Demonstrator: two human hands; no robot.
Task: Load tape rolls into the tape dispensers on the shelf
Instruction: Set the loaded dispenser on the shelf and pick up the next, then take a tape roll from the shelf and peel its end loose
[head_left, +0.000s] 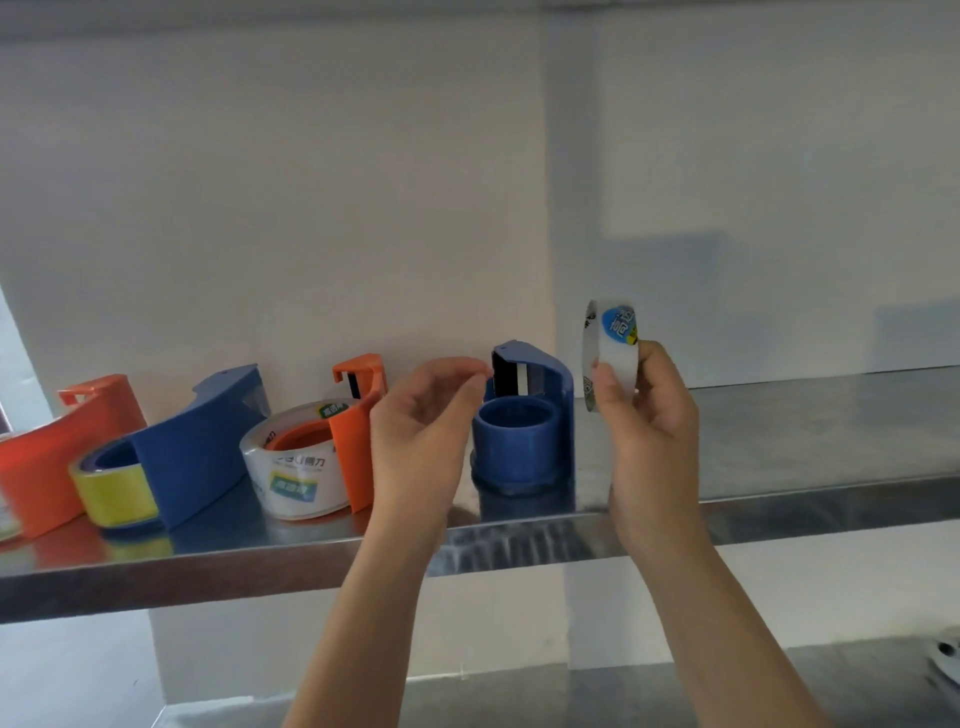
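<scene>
One empty blue dispenser (524, 415) awaits loading. Right hand (649, 415) grips a clear tape roll (610, 353); left hand (421, 421) hovers loosely curled, holding nothing. Next: seat the roll over its hub.

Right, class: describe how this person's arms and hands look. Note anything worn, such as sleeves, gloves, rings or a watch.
Both are bare. The left hand and right hand wear no gloves, and no rings show. The left forearm and right forearm carry no sleeve, watch or band down to the bottom edge of the picture.
</scene>
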